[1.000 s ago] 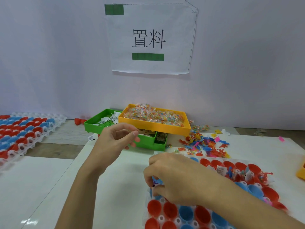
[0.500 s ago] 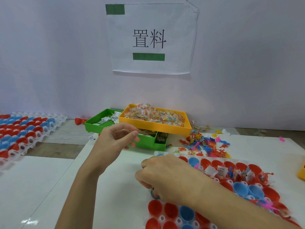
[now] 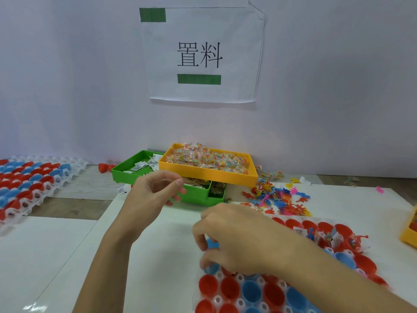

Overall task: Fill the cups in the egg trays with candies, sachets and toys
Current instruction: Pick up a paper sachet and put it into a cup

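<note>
We see the white tabletop (image 3: 158,256) with bare room to the left of the near egg tray (image 3: 228,299), whose left edge runs near the picture's middle and whose red and blue cups continue off the bottom edge. A second egg tray (image 3: 33,184) lies well apart at the far left. The yellow tray (image 3: 209,175) of candies rests on the green tray (image 3: 135,175) of sachets by the wall; loose toys (image 3: 277,199) are scattered just right of them. Our right hand (image 3: 239,240) curls down over the tray's far left corner, fingers round a blue cup (image 3: 212,243). Our left hand (image 3: 155,195) hovers before the green tray, fingers loosely curled; whether it holds anything, we cannot tell.
</note>
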